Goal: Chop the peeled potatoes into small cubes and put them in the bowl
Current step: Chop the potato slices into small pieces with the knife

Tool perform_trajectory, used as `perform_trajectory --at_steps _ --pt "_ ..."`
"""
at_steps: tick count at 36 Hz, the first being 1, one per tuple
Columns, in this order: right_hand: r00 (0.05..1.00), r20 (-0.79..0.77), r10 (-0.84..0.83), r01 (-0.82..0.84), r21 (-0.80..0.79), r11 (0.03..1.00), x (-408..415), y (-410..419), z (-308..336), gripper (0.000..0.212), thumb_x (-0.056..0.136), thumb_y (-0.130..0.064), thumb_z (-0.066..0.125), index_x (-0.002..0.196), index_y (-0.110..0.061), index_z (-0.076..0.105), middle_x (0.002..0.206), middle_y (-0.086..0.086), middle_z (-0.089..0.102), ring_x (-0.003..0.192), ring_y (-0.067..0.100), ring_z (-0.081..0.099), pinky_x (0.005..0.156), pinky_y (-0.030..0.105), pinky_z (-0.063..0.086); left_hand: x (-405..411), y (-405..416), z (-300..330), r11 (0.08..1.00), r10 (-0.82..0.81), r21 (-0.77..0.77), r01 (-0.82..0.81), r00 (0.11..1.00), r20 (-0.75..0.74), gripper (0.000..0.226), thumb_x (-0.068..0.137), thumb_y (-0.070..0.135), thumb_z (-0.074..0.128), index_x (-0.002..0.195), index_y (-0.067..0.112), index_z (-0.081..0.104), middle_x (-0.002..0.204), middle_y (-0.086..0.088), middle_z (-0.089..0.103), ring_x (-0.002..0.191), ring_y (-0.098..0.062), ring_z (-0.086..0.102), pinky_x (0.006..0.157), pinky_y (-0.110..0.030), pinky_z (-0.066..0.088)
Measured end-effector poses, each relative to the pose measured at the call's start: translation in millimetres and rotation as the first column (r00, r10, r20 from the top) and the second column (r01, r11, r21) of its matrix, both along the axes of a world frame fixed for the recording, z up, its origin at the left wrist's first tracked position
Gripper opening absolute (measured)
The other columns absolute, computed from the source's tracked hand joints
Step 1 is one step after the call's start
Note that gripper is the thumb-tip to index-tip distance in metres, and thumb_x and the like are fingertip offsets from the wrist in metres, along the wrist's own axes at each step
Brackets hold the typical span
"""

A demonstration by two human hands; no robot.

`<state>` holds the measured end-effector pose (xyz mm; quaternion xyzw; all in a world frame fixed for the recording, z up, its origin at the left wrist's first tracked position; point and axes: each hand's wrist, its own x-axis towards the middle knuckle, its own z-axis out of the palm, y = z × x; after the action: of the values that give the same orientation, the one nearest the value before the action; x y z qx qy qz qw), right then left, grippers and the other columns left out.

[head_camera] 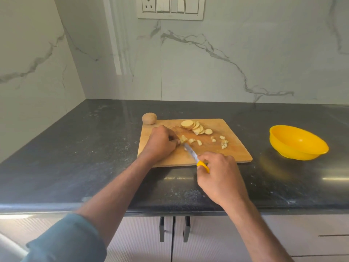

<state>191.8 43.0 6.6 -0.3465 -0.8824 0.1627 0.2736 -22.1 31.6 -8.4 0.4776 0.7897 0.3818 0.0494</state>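
Observation:
A wooden cutting board point(232, 148) lies on the dark counter. On its far side sits a fanned row of round potato slices point(194, 127). Several small potato pieces point(223, 142) are scattered in the board's middle. My left hand point(161, 142) pinches a potato piece point(183, 138) against the board. My right hand point(220, 176) grips the yellow handle of a knife point(190, 152), and the blade's tip sits at that piece. A whole potato point(149, 118) rests off the board's far left corner. The yellow bowl point(297, 141) stands to the right, with nothing visible in it.
The black stone counter point(85, 148) runs into a corner with marble walls at left and behind. A switch panel point(171, 7) is mounted on the back wall. Cabinet doors with dark handles point(174, 228) sit below the counter's front edge.

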Motion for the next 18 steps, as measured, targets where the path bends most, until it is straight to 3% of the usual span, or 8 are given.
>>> perform_trajectory --at_steps 3,5,7,10,12,15,18 --pt "0.995 -0.072 -0.064 0.065 0.012 0.998 1.3 1.6 3.8 0.025 0.087 -0.016 0.064 0.109 -0.020 0.074 0.088 -0.001 0.075 0.069 0.017 0.060 0.056 0.020 0.041 -3.2 -0.7 -1.0 1.000 -0.010 0.028 0.009 0.999 0.037 0.012 0.093 0.020 0.074 0.085 0.014 0.081 0.081 0.002 0.075 0.074 -0.008 0.065 0.067 -0.025 0.054" --pt "0.994 -0.083 -0.072 0.077 0.054 0.996 -3.9 0.2 6.4 0.026 0.086 -0.017 0.065 0.110 -0.021 0.074 0.079 -0.002 0.072 0.057 0.014 0.049 0.050 0.015 0.031 -5.2 -1.7 -0.8 0.996 0.011 0.086 -0.018 0.997 0.081 0.022 0.096 0.019 0.070 0.076 0.012 0.078 0.069 0.002 0.069 0.060 -0.005 0.057 0.055 -0.020 0.043" --pt "0.997 -0.043 -0.069 0.073 0.104 0.992 -13.9 -3.0 8.3 0.028 0.086 -0.019 0.064 0.112 -0.022 0.073 0.086 -0.003 0.076 0.058 0.013 0.049 0.050 0.012 0.026 -6.7 -2.2 0.1 0.986 0.043 0.151 -0.066 0.988 0.150 0.023 0.098 0.019 0.067 0.078 0.011 0.077 0.064 0.004 0.062 0.053 -0.002 0.049 0.050 -0.013 0.037" --pt "0.999 0.010 -0.047 0.045 0.148 0.988 -34.8 -7.0 6.6 0.033 0.087 -0.020 0.060 0.118 -0.024 0.070 0.092 -0.005 0.076 0.068 0.016 0.063 0.053 0.017 0.034 -9.3 -3.6 1.0 0.965 0.104 0.213 -0.153 0.969 0.226 0.019 0.099 0.019 0.065 0.089 0.010 0.077 0.070 0.000 0.062 0.060 -0.006 0.048 0.054 -0.016 0.039" --pt "0.999 0.030 -0.025 0.020 0.155 0.988 -49.4 -8.9 2.0 0.035 0.086 -0.017 0.059 0.120 -0.023 0.069 0.090 -0.005 0.075 0.066 0.014 0.059 0.053 0.017 0.040 -11.0 -5.2 1.1 0.960 0.114 0.224 -0.166 0.966 0.230 0.017 0.100 0.018 0.062 0.096 0.010 0.078 0.081 0.000 0.069 0.071 -0.007 0.055 0.063 -0.023 0.043" --pt "0.997 0.076 -0.031 0.019 0.150 0.988 -61.9 -9.4 -5.0 0.033 0.086 -0.016 0.057 0.118 -0.020 0.067 0.088 -0.002 0.071 0.067 0.016 0.057 0.056 0.023 0.046 -9.0 -6.3 1.9 0.972 0.066 0.209 -0.111 0.975 0.211 0.017 0.100 0.012 0.058 0.104 0.010 0.075 0.085 0.007 0.068 0.077 0.001 0.056 0.067 -0.012 0.043" --pt "0.992 0.083 -0.097 0.085 0.138 0.987 -59.0 -6.5 -9.3 0.032 0.086 -0.016 0.056 0.116 -0.019 0.066 0.084 0.001 0.070 0.068 0.021 0.063 0.061 0.029 0.055 -6.8 -4.8 0.8 0.985 0.020 0.170 -0.041 0.992 0.122 0.018 0.099 0.014 0.060 0.111 0.010 0.074 0.084 0.011 0.065 0.078 -0.002 0.057 0.070 -0.016 0.043"
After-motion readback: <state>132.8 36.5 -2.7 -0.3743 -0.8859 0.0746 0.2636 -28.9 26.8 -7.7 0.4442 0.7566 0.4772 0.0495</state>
